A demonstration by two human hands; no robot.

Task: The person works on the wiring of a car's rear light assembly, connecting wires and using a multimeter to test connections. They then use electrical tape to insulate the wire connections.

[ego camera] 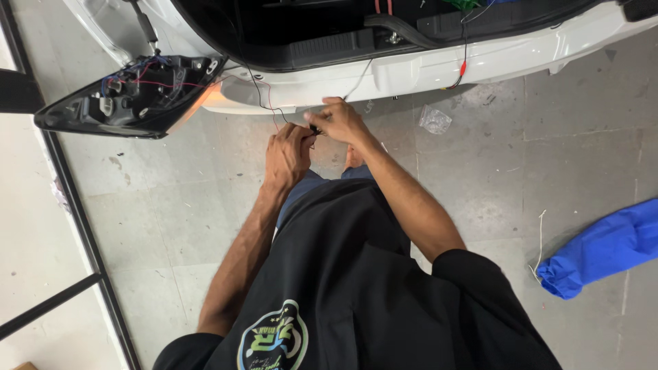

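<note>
My left hand (288,152) and my right hand (340,120) meet in front of a white car's rear bumper (425,68). Both pinch thin black and red wires (274,109) and a small dark piece between the fingertips; what that piece is I cannot tell. The wires run up to a removed tail light unit (130,96), which hangs at the left with its dark back side and wiring showing. The open boot (329,27) is above the hands.
A blue cloth bundle (603,247) lies on the grey tiled floor at the right, with a white string beside it. A small clear plastic bag (435,120) lies near the bumper. A black metal frame (75,219) crosses the floor at the left.
</note>
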